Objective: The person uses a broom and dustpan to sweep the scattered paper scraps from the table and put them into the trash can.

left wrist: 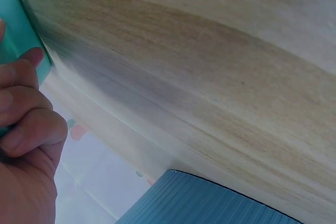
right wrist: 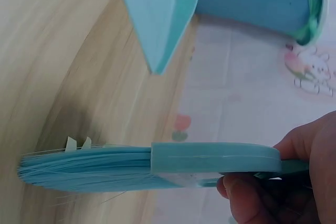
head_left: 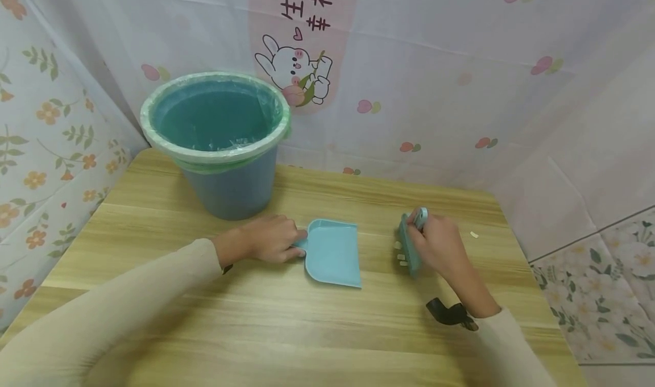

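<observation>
A light blue dustpan lies on the wooden table, its wide edge facing right. My left hand grips its short handle from the left; in the left wrist view the curled fingers show against the dustpan. My right hand holds a small blue-green brush by its handle, to the right of the dustpan and apart from it. The brush bristles touch the tabletop in the right wrist view. Several small pale scraps lie along the brush's left side.
A blue bin with a clear green-tinted liner stands at the back left of the table. One more pale scrap lies right of my right hand. Printed cloth hangs behind the table and a flowered one at the left.
</observation>
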Demonstrator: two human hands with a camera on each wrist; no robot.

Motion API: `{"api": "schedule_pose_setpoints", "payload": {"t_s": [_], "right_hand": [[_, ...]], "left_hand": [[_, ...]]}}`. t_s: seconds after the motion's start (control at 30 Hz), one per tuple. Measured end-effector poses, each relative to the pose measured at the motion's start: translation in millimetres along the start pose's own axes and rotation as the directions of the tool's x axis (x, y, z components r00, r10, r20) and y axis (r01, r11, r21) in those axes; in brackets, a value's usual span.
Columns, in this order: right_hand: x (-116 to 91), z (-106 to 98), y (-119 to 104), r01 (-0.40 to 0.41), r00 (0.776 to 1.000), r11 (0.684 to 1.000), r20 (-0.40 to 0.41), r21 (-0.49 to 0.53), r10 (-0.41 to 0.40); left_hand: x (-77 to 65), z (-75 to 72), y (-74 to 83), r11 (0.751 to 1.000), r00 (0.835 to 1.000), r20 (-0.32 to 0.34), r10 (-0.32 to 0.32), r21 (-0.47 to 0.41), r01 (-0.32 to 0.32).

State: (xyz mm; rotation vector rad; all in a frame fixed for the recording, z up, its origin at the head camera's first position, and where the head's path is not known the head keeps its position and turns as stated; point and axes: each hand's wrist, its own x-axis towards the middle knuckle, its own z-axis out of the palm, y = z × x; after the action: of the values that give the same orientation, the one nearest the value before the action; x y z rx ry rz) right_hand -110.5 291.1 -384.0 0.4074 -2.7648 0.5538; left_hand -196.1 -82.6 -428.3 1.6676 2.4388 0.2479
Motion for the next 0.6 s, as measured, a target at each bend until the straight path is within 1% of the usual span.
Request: {"api": "schedule_pose_setpoints", "payload": {"t_s": [0.1, 0.23, 0.33, 0.43, 0.53, 0.6], "right_hand": [[7, 6, -7, 0.010, 1.000, 1.000, -0.006, 0.019, -0.009], [13, 11, -11, 0.039, 0.999, 0.999, -0.018, 0.036, -0.038], [16, 9, -13, 0.052, 0.999, 0.998, -0.005, 0.026, -0.052], [18, 6, -13, 0.076, 0.997, 0.997, 0.034, -0.008, -0.076], [20, 3, -13, 0.146, 0.986, 0.989, 0.081, -0.036, -0.143], [21, 2, -12, 0.215, 0.972, 0.976, 0.110, -0.041, -0.210]], "left_hand": [[-0.8, -0.2, 0.4, 1.000, 1.000, -0.004, -0.001, 0.008, 0.001], [-1.1, 0.7, 0.1, 1.000, 1.000, -0.008, 0.002, 0.015, -0.002], [-0.8, 1.8, -0.4, 1.000, 1.000, -0.013, 0.012, 0.012, -0.012], [-0.1, 3.2, -1.1, 1.000, 1.000, -0.015, 0.021, 0.012, -0.020], [0.1, 3.5, -1.3, 1.000, 1.000, -0.012, 0.020, 0.016, -0.020], [-0.6, 2.7, -0.9, 1.000, 1.000, -0.016, 0.022, 0.022, -0.022]]}}
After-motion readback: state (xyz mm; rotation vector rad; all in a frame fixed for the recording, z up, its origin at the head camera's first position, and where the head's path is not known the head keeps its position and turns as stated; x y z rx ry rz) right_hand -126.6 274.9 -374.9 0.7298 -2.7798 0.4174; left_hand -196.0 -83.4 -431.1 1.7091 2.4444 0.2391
